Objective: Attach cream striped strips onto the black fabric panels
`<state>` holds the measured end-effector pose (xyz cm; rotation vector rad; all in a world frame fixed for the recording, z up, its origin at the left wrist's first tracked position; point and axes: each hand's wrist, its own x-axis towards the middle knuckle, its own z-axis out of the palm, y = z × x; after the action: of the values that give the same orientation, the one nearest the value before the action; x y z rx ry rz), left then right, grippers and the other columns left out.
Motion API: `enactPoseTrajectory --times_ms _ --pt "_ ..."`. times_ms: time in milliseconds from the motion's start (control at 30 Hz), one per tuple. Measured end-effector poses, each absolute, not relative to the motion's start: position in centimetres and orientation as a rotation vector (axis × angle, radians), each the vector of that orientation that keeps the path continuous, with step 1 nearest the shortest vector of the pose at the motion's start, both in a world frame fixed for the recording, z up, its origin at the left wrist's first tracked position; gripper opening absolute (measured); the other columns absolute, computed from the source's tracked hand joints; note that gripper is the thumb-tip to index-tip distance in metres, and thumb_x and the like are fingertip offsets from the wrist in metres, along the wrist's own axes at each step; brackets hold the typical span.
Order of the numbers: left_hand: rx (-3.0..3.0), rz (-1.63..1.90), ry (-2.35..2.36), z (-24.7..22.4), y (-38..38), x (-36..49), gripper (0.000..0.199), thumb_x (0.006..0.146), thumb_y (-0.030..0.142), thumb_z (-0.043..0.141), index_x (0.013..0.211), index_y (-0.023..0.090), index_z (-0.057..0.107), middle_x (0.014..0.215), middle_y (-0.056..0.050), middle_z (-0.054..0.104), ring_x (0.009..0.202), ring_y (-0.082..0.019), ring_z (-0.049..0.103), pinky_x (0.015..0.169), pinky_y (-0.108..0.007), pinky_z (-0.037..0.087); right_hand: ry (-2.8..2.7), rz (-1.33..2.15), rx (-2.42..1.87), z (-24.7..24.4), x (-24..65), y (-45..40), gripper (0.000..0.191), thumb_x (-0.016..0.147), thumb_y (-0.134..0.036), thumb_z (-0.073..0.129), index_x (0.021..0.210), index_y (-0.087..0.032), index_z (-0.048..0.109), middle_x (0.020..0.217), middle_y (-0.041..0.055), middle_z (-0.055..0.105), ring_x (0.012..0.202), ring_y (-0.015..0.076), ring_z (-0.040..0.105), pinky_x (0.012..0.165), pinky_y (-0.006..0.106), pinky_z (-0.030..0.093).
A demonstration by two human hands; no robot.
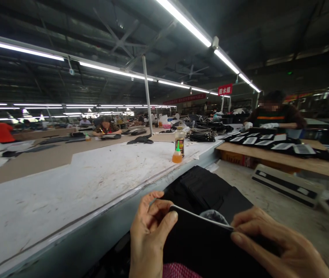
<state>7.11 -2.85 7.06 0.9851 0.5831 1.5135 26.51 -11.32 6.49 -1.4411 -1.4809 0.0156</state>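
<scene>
Black leather panel (207, 243) is held level below the worktable edge (141, 185), long axis left to right, pinched at each end by left hand (148, 235) and right hand (280, 247), equally near.

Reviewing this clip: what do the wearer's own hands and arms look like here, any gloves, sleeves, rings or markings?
Both hands are bare: no gloves, rings or markings show on the left hand or the right hand. Nails are short and unpainted. No sleeve or watch is visible; the frame cuts both off near the wrist, so the arms are out of view.
</scene>
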Motion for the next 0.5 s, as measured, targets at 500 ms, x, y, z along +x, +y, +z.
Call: enactPoseTrajectory --times_ms 500 --pt "1.121 0.875 0.272 7.6 -3.5 4.5 0.018 0.088 0.033 0.073 0.085 0.018 0.064 0.109 -0.014 0.074 0.104 -0.03 0.069 0.089 -0.037 0.053 -1.631 0.296 -1.321 9.9 28.3 -11.2 0.023 0.082 -0.036 0.071 0.064 -0.023 0.071 0.079 0.0007 0.068 0.071 0.0141 0.062 0.067 0.027 0.047"
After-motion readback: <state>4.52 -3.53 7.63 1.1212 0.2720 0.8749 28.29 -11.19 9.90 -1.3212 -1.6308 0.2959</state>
